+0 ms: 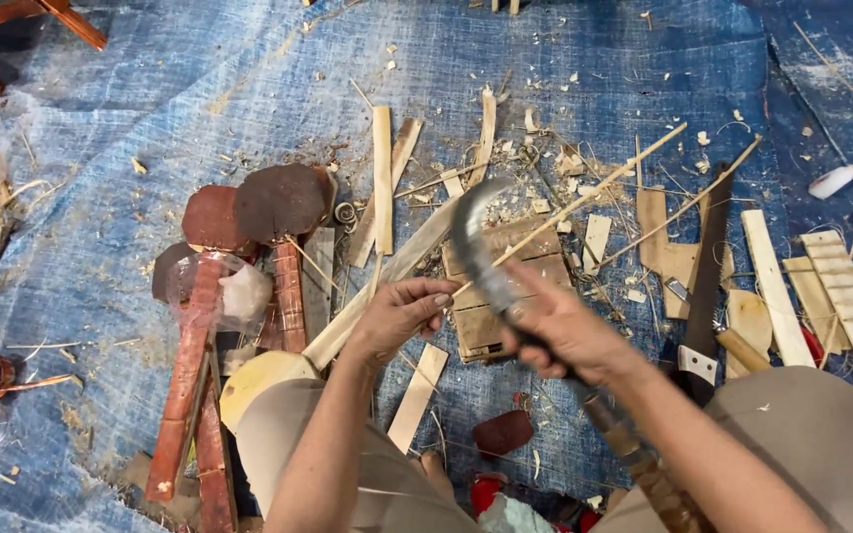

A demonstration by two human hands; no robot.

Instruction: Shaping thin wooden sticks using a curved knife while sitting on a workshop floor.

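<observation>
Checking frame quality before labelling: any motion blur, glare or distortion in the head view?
Head view: the curved blade in the right hand is smeared by motion blur; the left hand on the thin stick is sharper. Lighting is even and soft, with no hard shadows; a pale sheen lies on the blue tarp. The tarp's edges look slightly bowed, as with a wide lens.

Single head-worn view, looking steeply down.
The camera faces forward over the wearer's knees, near both hands, onto a blue tarp (pixel 130 247) littered with wood.
</observation>
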